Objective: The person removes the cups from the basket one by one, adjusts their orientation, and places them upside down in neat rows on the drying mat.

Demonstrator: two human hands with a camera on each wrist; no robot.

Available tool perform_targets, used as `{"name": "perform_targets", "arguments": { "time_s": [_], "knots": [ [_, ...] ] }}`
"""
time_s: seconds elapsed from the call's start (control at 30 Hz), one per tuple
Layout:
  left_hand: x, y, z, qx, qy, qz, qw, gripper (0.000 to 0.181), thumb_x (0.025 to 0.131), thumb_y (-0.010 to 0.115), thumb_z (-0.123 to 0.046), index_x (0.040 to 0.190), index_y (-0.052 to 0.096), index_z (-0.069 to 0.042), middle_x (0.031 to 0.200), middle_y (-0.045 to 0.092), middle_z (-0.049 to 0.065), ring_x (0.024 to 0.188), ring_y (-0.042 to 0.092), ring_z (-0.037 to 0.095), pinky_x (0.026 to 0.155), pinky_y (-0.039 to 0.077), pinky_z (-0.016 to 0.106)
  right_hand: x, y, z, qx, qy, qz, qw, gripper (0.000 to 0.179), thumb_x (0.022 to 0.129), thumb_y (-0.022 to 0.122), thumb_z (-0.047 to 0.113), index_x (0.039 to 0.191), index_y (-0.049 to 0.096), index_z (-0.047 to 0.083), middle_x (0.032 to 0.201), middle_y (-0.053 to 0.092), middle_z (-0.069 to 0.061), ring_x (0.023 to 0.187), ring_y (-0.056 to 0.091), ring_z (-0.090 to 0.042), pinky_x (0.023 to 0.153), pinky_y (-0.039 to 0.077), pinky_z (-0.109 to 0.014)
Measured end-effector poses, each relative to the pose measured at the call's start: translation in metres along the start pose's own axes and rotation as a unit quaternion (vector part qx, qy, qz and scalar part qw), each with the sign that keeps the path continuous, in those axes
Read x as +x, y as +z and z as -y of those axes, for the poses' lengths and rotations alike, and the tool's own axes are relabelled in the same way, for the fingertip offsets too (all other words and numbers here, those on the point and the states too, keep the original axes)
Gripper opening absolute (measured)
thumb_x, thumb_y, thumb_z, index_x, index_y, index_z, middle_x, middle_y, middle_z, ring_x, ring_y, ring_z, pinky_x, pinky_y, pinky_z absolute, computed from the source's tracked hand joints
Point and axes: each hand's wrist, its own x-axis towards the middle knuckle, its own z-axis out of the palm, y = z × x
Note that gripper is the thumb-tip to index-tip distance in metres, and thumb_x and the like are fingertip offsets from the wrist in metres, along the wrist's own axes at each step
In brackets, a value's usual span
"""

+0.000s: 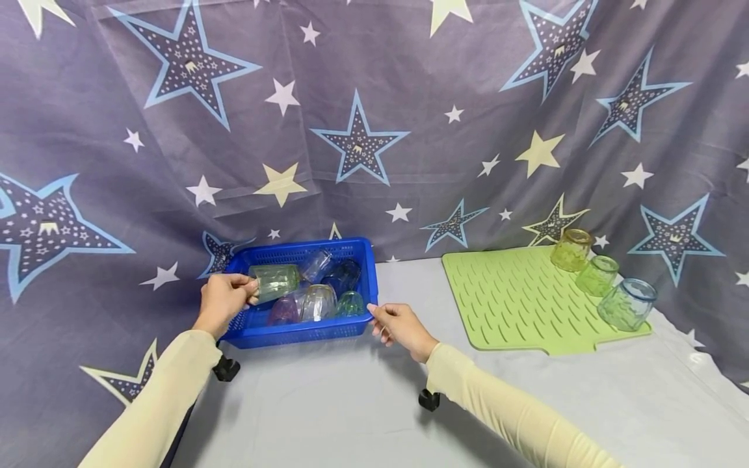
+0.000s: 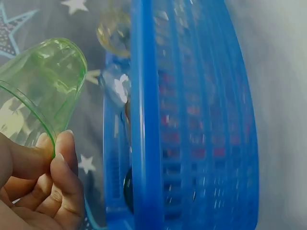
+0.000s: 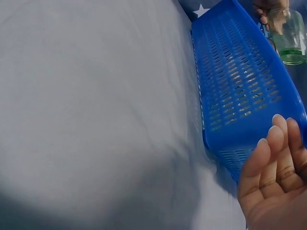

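Observation:
My left hand point(image 1: 222, 300) pinches the rim of a pale green drinking glass point(image 1: 276, 282) between thumb and fingers. That glass lies sideways, above the left part of a blue plastic basket point(image 1: 298, 336). In the left wrist view the fingers point(image 2: 66, 177) are curled at the rim of the green glass point(image 2: 62, 72). My right hand point(image 1: 405, 330) grips the basket's front right corner; its thumb is hidden in the right wrist view. Inside the basket lie a purple glass point(image 1: 283, 311), a yellowish glass point(image 1: 318, 303), a small green glass point(image 1: 351, 303) and a dark blue glass point(image 1: 344, 275).
To the right, a light green drying mat point(image 1: 503, 299) lies on the white-covered table point(image 1: 328, 403). Along its right side stand a yellow glass point(image 1: 571, 250), a green glass point(image 1: 597, 275) and a bluish glass point(image 1: 627, 304). A star-patterned cloth point(image 1: 409, 84) hangs behind.

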Motion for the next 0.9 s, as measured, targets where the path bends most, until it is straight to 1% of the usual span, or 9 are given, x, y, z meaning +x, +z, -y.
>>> {"name": "perform_targets", "arguments": {
  "time_s": [0.13, 0.23, 0.3, 0.43, 0.53, 0.63, 0.7, 0.77, 0.9],
  "knots": [
    [-0.005, 0.007, -0.006, -0.059, -0.023, 0.03, 0.9975, 0.028, 0.103, 0.065, -0.016, 0.121, 0.07, 0.005, 0.084, 0.074, 0.006, 0.075, 0.071, 0.019, 0.062, 0.057, 0.026, -0.001, -0.001, 0.0, -0.008, 0.003, -0.006, 1.0, 0.044, 0.101, 0.063, 0.049, 0.09, 0.069, 0.007, 0.084, 0.069, -0.013, 0.061, 0.056, -0.015, 0.063, 0.053, -0.034],
    [-0.009, 0.013, -0.009, -0.101, -0.027, 0.055, 0.993, 0.029, 0.103, 0.064, -0.013, 0.123, 0.068, 0.007, 0.082, 0.072, 0.004, 0.072, 0.069, 0.014, 0.064, 0.057, 0.028, -0.002, -0.001, 0.0, -0.01, 0.003, -0.019, 0.9998, 0.042, 0.099, 0.066, 0.049, 0.091, 0.069, 0.008, 0.083, 0.067, -0.013, 0.06, 0.055, -0.016, 0.064, 0.054, -0.038],
    [-0.011, 0.018, -0.011, -0.124, -0.023, 0.07, 0.9895, 0.029, 0.103, 0.064, -0.01, 0.124, 0.066, 0.009, 0.082, 0.072, 0.004, 0.071, 0.068, 0.012, 0.066, 0.057, 0.03, -0.002, -0.001, 0.0, -0.008, -0.002, -0.039, 0.9992, 0.042, 0.097, 0.07, 0.048, 0.093, 0.068, 0.006, 0.082, 0.066, -0.014, 0.059, 0.053, -0.016, 0.063, 0.054, -0.04],
    [-0.015, 0.027, -0.014, -0.143, -0.018, 0.087, 0.9858, 0.03, 0.102, 0.06, -0.005, 0.127, 0.063, 0.011, 0.087, 0.072, 0.005, 0.071, 0.067, 0.011, 0.068, 0.058, 0.032, -0.003, 0.001, 0.004, -0.02, -0.017, -0.094, 0.9952, 0.04, 0.091, 0.079, 0.042, 0.103, 0.063, 0.006, 0.08, 0.06, -0.011, 0.058, 0.051, -0.016, 0.065, 0.055, -0.045],
    [-0.018, 0.034, -0.019, -0.156, -0.019, 0.099, 0.9825, 0.032, 0.101, 0.059, -0.003, 0.129, 0.062, 0.011, 0.087, 0.071, 0.006, 0.071, 0.067, 0.011, 0.067, 0.058, 0.031, -0.005, 0.006, 0.007, -0.045, -0.042, -0.132, 0.9893, 0.042, 0.09, 0.082, 0.038, 0.109, 0.061, 0.006, 0.079, 0.056, -0.007, 0.06, 0.049, -0.018, 0.063, 0.052, -0.041],
    [-0.023, 0.043, -0.026, -0.178, -0.019, 0.111, 0.9775, 0.031, 0.1, 0.06, -0.001, 0.128, 0.061, 0.013, 0.086, 0.071, 0.006, 0.07, 0.067, 0.011, 0.065, 0.057, 0.028, -0.007, 0.013, 0.012, -0.068, -0.075, -0.15, 0.9835, 0.038, 0.092, 0.079, 0.039, 0.108, 0.064, 0.008, 0.08, 0.057, -0.007, 0.067, 0.052, -0.018, 0.062, 0.047, -0.034],
    [-0.027, 0.049, -0.033, -0.194, -0.016, 0.12, 0.9734, 0.032, 0.1, 0.061, 0.0, 0.129, 0.06, 0.014, 0.088, 0.071, 0.006, 0.071, 0.067, 0.01, 0.064, 0.057, 0.028, -0.008, 0.018, 0.016, -0.058, -0.084, -0.14, 0.9849, 0.038, 0.095, 0.074, 0.044, 0.107, 0.066, 0.009, 0.083, 0.062, -0.011, 0.066, 0.053, -0.018, 0.061, 0.045, -0.031],
    [-0.029, 0.056, -0.038, -0.203, -0.011, 0.129, 0.9707, 0.031, 0.099, 0.062, 0.001, 0.127, 0.061, 0.014, 0.09, 0.071, 0.008, 0.07, 0.067, 0.01, 0.064, 0.057, 0.029, -0.009, 0.021, 0.021, -0.031, -0.082, -0.111, 0.99, 0.044, 0.096, 0.07, 0.051, 0.111, 0.068, 0.01, 0.091, 0.068, -0.014, 0.064, 0.056, -0.017, 0.059, 0.047, -0.03],
    [-0.034, 0.067, -0.046, -0.21, -0.001, 0.141, 0.9673, 0.024, 0.099, 0.064, -0.001, 0.12, 0.065, 0.011, 0.089, 0.07, 0.008, 0.07, 0.065, 0.012, 0.063, 0.056, 0.029, -0.009, 0.025, 0.027, 0.05, -0.06, -0.034, 0.9963, 0.065, 0.096, 0.062, 0.062, 0.13, 0.063, 0.006, 0.111, 0.071, -0.018, 0.058, 0.057, -0.015, 0.055, 0.051, -0.028]
  ]
}}
